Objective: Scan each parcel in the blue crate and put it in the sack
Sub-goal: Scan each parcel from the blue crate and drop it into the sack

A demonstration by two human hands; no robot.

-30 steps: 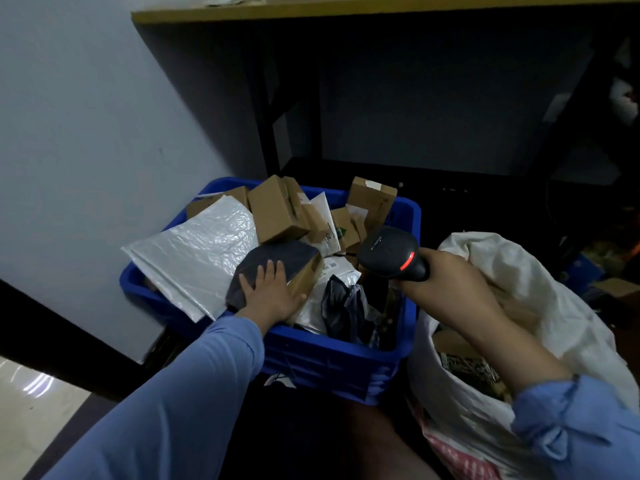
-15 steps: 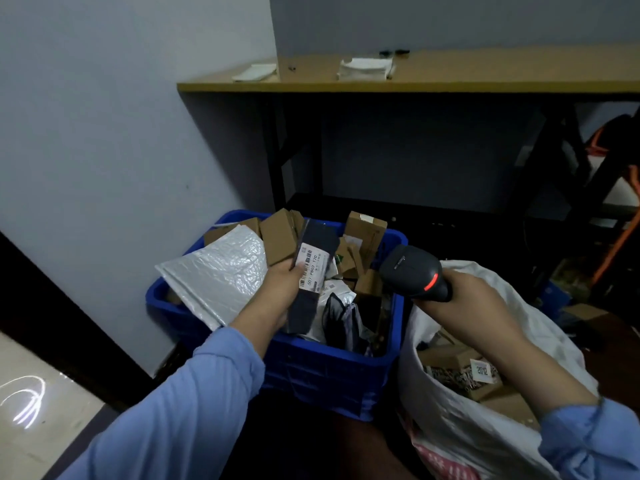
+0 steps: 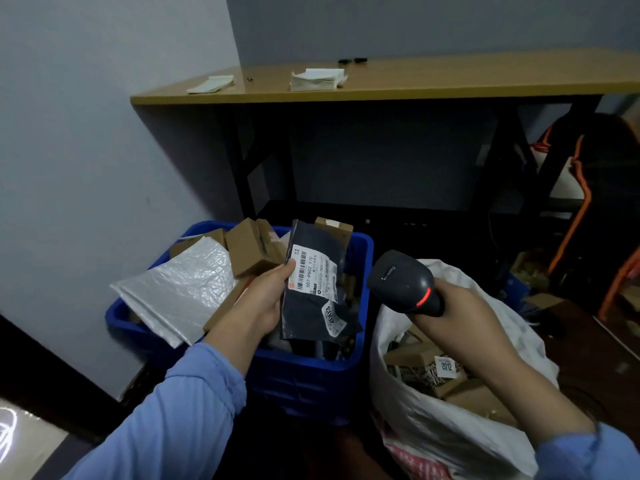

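My left hand (image 3: 263, 299) grips a flat, soft black parcel (image 3: 317, 282), long side up, label facing me. My right hand (image 3: 460, 317) holds the smooth, round scanner (image 3: 401, 282).

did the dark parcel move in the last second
Yes. The dark parcel lay flat on the pile by the near rim of the blue crate; now the left hand holds it raised and upright above the crate.
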